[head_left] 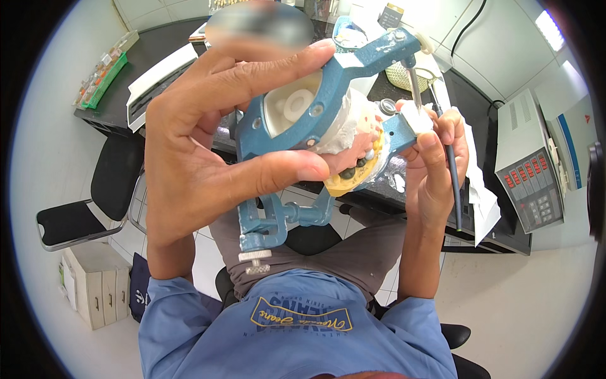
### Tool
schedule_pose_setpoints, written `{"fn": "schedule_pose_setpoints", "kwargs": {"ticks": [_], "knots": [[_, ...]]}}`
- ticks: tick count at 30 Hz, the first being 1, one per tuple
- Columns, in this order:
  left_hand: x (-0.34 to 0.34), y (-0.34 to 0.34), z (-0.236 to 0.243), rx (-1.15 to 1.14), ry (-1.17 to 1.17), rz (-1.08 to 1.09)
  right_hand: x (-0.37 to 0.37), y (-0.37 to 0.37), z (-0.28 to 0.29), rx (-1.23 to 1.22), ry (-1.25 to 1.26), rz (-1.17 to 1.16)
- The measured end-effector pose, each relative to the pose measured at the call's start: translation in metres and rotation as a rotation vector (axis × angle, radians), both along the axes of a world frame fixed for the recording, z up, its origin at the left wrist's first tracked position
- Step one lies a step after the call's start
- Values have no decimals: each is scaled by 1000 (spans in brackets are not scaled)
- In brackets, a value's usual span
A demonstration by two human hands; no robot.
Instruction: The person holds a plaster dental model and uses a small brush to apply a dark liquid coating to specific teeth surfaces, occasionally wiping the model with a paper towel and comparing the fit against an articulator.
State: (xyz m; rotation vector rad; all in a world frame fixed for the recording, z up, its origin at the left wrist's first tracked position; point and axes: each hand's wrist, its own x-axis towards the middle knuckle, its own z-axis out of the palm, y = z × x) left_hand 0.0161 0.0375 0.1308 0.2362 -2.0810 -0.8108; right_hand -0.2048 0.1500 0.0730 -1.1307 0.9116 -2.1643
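A blue dental articulator [371, 62] is held up in front of my chest, tilted on its side. My left hand [192, 142] is closed round its upper frame, the thumb low beside the pink cast and a finger along the top. Between its arms sit a white and pink tooth cast [363, 126] and a yellow-based cast [344, 183] with a few dark grey teeth. My right hand [432, 158] pinches the other arm's end near the metal pin [415, 87]. A slim dark-handled tool [453, 189] hangs down between the right fingers.
Behind stands a black desk [161, 43] with a green tray [106, 82] of small parts and a yellowish basket [404, 79]. White paper [480, 196] lies by a grey control box [533, 170] at right. A black chair [117, 170] is at left.
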Motion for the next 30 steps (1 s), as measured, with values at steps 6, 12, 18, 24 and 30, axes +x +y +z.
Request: {"fn": "schedule_pose_setpoints", "kwargs": {"ticks": [6, 12, 18, 24, 30], "knots": [[-3, 3, 0, 91, 27, 18, -1, -1, 1, 13, 13, -8], [-1, 1, 0, 81, 0, 40, -3, -1, 1, 22, 23, 2], [-2, 0, 0, 85, 0, 31, -1, -2, 2, 11, 17, 3], [-6, 1, 0, 170, 25, 8, -4, -3, 0, 2, 6, 22], [-10, 1, -2, 258, 51, -16, -4, -3, -2, 24, -7, 13]]}}
